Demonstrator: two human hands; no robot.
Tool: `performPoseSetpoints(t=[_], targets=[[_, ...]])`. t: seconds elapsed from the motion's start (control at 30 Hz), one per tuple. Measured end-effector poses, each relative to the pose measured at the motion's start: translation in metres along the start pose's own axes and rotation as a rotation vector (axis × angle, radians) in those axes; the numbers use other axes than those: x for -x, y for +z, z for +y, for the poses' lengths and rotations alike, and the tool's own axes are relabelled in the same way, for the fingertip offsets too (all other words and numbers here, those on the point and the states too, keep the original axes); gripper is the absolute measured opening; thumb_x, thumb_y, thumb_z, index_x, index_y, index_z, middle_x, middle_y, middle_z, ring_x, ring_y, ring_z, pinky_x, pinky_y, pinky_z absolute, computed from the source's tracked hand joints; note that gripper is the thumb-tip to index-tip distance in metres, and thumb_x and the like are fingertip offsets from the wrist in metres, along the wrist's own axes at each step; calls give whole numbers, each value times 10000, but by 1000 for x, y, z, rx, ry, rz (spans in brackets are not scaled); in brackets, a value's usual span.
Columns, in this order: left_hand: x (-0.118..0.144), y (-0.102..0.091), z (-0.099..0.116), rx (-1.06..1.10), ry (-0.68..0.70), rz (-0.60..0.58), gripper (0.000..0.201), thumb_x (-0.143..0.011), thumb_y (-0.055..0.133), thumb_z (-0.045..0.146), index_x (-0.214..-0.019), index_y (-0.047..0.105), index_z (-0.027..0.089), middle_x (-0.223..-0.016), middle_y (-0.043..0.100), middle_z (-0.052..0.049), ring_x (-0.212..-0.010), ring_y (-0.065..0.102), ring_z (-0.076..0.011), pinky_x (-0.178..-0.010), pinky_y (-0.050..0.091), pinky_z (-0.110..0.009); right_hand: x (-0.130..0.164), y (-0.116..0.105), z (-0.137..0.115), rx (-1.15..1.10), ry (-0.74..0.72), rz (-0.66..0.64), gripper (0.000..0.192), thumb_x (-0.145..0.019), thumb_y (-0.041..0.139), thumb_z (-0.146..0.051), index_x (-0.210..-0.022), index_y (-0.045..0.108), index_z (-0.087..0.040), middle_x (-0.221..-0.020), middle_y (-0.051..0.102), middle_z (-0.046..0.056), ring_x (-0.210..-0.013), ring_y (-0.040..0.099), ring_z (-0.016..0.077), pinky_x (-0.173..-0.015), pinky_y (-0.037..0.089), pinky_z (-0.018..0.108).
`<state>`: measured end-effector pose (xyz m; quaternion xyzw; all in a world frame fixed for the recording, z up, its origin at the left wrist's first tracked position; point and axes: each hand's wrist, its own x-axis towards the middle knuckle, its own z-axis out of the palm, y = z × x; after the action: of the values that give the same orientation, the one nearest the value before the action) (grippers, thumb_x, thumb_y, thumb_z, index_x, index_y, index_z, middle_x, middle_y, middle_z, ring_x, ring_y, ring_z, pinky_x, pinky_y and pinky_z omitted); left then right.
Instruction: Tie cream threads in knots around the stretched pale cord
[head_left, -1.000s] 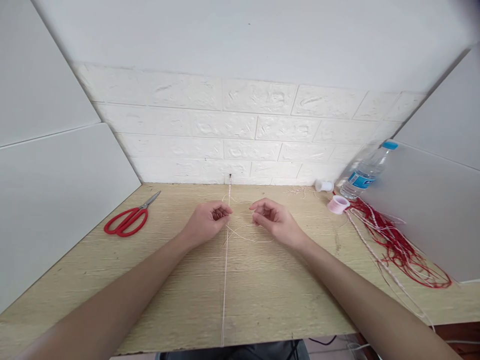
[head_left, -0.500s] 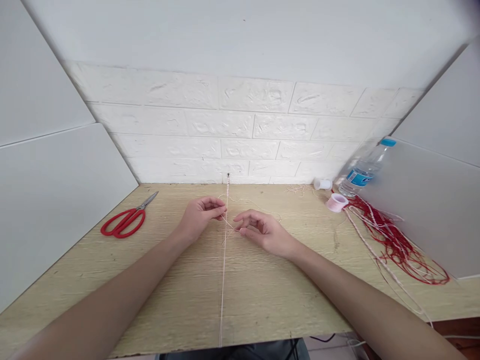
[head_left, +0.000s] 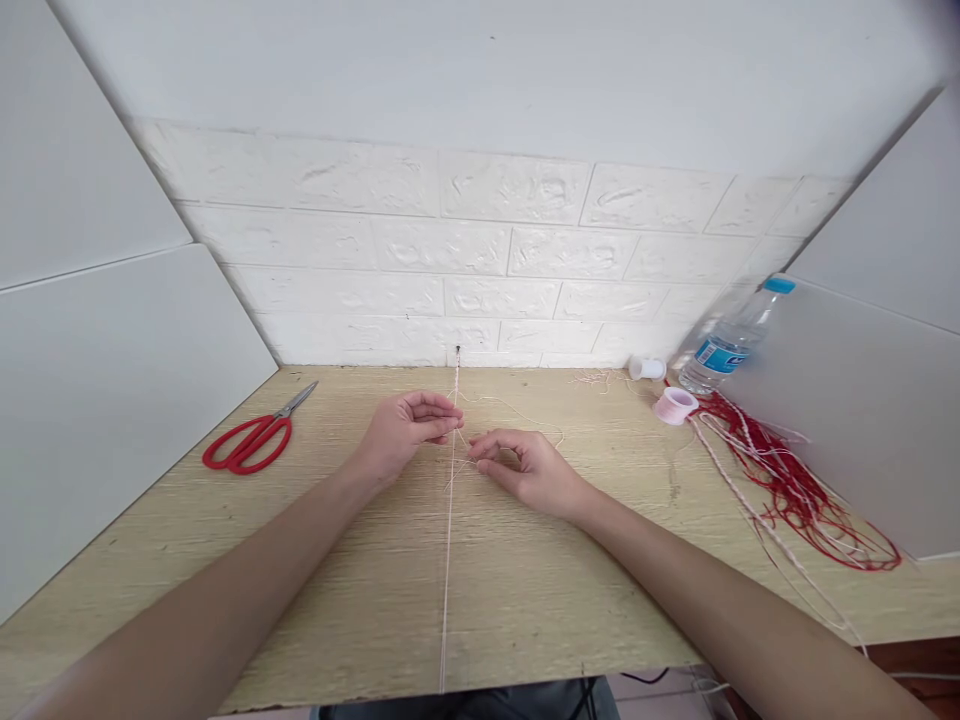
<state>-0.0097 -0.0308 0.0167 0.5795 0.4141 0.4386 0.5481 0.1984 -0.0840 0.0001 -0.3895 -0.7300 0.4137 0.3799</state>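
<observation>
Both grips closed on thread: left hand [head_left: 401, 432] pinches a thin pale strand at its fingertips just left of the taut cord [head_left: 448, 560]; right hand [head_left: 525, 468] pinches another loose strand [head_left: 517, 408] just right of it, fingers curled. Fingertips of the two hands sit near each other, either side of the cord; whether they touch it, cannot tell.

Wooden surface [head_left: 300, 560] spans the view, white brick wall [head_left: 480, 250] behind, plain white panels left and right. Taut cord runs straight from a small pin [head_left: 458, 349] at the wall base, between the hands, to the near edge of the surface. Loose pale strands loop on the surface just beyond and beside the right hand.

Tangle of red threads [head_left: 795, 490] lies far right, with pale cords trailing off the near right edge. Clear water bottle [head_left: 731, 340], blue cap, leans at the back right corner. Red-handled scissors [head_left: 251, 440] lie on the left, well apart from the hands, blades closed. Pink spool [head_left: 676, 405] sits near the bottle, small white spool [head_left: 646, 368] just behind it by the wall.
</observation>
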Motion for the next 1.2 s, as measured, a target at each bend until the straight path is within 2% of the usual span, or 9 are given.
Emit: performPoseSetpoints(t=[0.27,0.47,0.63,0.8,0.93,1.07,1.2], targets=[[2,4,3,7,-10,-21,354,-626,807,345,-876,636,160,-946,735,-92,-936,682,-244,-691,557,-327,0,4,2,-66,-6,-68,174,-872,572,-319,-928,681,-195,-853,681,38,-748,605,151,-659,482,282],[3,4,5,-66,29,3,324,-641,789,356,-856,649,159,-896,735,-88,-872,687,-230,-691,556,-337,-1,2,3,130,-45,-7,151,-867,556,-261,-939,676,-205,-797,654,21,-621,526,121,-564,416,250],[1,1,0,-294,141,90,228,-681,742,328,-809,656,159,-823,716,-64,-775,668,-189,-731,541,-341,-2,0,4,229,-72,51,192,-850,530,-192,-1005,641,-208,-742,605,2,-603,506,116,-594,421,250],[3,1,-3,-496,230,112,173,-746,657,325,-835,659,177,-813,701,-42,-761,649,-172,-728,522,-312,-1,-3,1,318,-75,71,295,-797,509,-114,-1060,601,-212,-713,559,-13,-640,527,126,-630,421,250],[4,2,-1,-589,247,161,160,-760,622,321,-826,656,180,-781,695,-30,-735,642,-166,-691,506,-287,-1,-4,0,386,-81,71,366,-755,508,-76,-1082,586,-221,-691,554,-25,-636,521,128,-632,411,251],[2,-1,-3,-676,226,204,171,-773,589,325,-847,656,186,-760,682,-14,-692,620,-151,-656,481,-272,-2,-3,2,426,-91,105,299,-799,510,-109,-1068,590,-213,-701,575,-14,-652,532,134,-644,420,257],[0,-4,-5,-803,200,164,167,-784,555,322,-849,657,207,-662,634,24,-593,560,-130,-601,438,-270,-2,-2,5,433,-102,132,242,-857,499,-154,-1069,603,-207,-743,603,7,-690,555,140,-670,441,264]])
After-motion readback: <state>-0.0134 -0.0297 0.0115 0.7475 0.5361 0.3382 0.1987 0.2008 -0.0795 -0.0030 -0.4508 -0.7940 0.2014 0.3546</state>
